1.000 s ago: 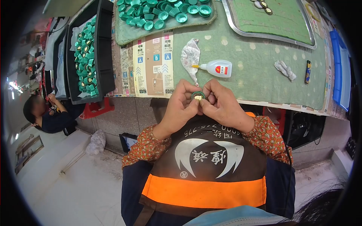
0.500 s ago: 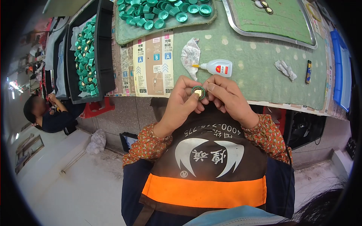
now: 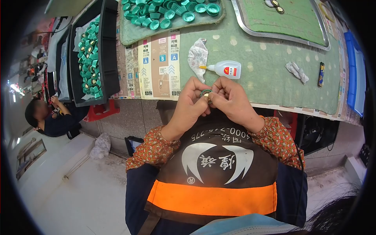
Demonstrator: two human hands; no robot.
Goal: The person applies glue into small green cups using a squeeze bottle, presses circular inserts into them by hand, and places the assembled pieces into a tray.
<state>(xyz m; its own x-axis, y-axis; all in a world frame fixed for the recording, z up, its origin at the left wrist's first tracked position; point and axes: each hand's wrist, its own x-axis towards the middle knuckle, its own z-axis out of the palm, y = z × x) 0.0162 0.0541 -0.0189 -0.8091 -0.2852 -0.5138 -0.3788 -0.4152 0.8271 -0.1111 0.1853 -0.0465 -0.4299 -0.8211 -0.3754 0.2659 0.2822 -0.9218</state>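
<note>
Between my two hands, above the apron and just off the table edge, is a small round piece [image 3: 205,93] with a dark green ridged rim and a gold centre. My left hand [image 3: 190,105] pinches it between thumb and fingers. From the other side, my right hand [image 3: 232,102] closes on it, the thumb pressing over the gold part. Fingers hide much of the piece. Just beyond the hands lies a white glue bottle [image 3: 226,69] on its side, its yellow nozzle resting on a crumpled, stained cloth [image 3: 198,55].
Green fluted cups [image 3: 169,15] cover a tray at the back. A black bin [image 3: 107,55] at left holds more, some gold-centred. A metal-rimmed tray [image 3: 282,38], twisted tissue [image 3: 297,73], lighter [image 3: 321,74] and blue tray [image 3: 354,74] are right. Another person [image 3: 53,117] sits at far left.
My right hand has shifted left onto the piece, its thumb now pressing over the gold centre. More of the piece is covered than before. The things on the table stay put.
</note>
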